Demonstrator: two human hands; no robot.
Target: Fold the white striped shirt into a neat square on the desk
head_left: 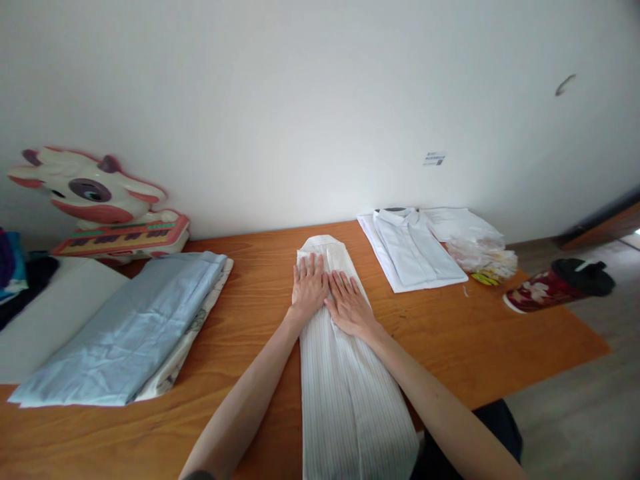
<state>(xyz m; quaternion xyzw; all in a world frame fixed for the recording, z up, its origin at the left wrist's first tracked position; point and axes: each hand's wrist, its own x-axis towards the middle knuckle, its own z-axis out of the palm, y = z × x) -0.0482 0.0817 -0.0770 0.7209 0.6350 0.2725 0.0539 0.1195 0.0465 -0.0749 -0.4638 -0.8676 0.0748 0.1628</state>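
Observation:
A pale striped shirt (345, 393), folded into a long narrow strip, lies on the wooden table with its collar end (325, 243) toward the wall. Both hands press flat on its upper part, side by side and close together. My left hand (309, 287) rests just below the collar, fingers stretched out and pointing away from me. My right hand (349, 305) lies a little lower and to the right, its fingers also straight and angled to the left. Neither hand grips the cloth. The shirt's near end runs out of the bottom of the view.
Light blue folded cloth (135, 327) lies on patterned fabric at left, beside a white board (55, 313). Behind stands a cow-shaped toy keyboard (120, 240). At right are a folded white shirt (415, 250), a clear plastic bag (483, 257) and a red tumbler (540, 288) near the table (480, 353) edge.

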